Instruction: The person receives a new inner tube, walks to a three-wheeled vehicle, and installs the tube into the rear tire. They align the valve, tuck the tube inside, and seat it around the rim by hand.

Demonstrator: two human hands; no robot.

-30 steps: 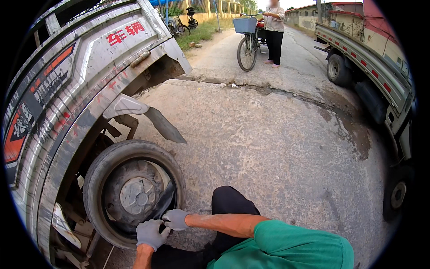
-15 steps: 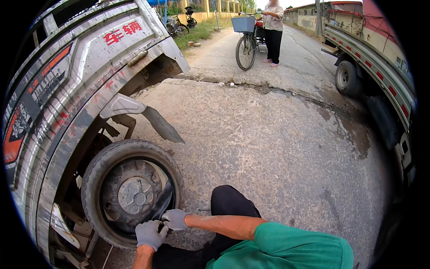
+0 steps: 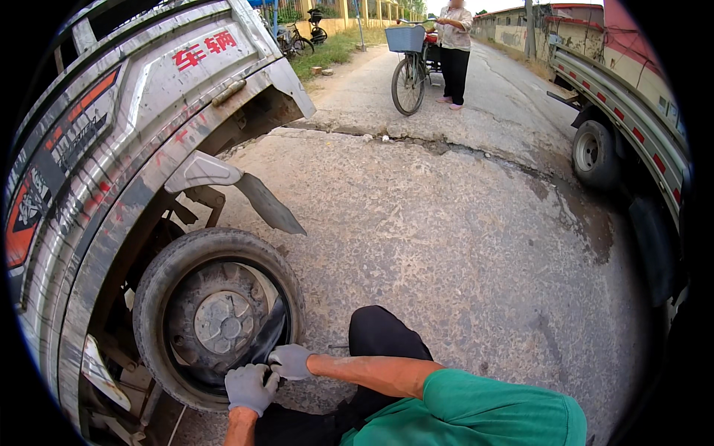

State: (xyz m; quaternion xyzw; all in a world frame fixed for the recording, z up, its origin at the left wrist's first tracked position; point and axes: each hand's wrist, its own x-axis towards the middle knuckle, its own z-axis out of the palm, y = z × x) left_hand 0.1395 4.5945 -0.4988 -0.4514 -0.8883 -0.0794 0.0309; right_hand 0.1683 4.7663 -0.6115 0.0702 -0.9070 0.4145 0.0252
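A dusty tire (image 3: 160, 286) stands beside the grey truck body, around a worn wheel hub (image 3: 223, 323). A limp, shiny black inner tube (image 3: 269, 334) hangs out of the tire's lower right opening. My left hand (image 3: 251, 388), in a grey glove, is closed at the tire's lower edge with the tube's edge in its fingers. Just above and to its right, my right hand (image 3: 291, 362), gloved alike, pinches the same black rubber. The two hands nearly touch, and the gloves hide the exact grip.
The scratched truck panel (image 3: 111, 149) overhangs the wheel, with a bent mudguard flap (image 3: 271, 204) above it. Ahead, a person (image 3: 454, 52) stands beside a tricycle with a blue basket (image 3: 405, 39). At the right is a flatbed truck (image 3: 632, 111). Cracked concrete (image 3: 416, 223) lies between.
The flatbed truck at the right has rolled nearer and further right, its wheel shifting with it. My hands, the tire and the tube have barely moved.
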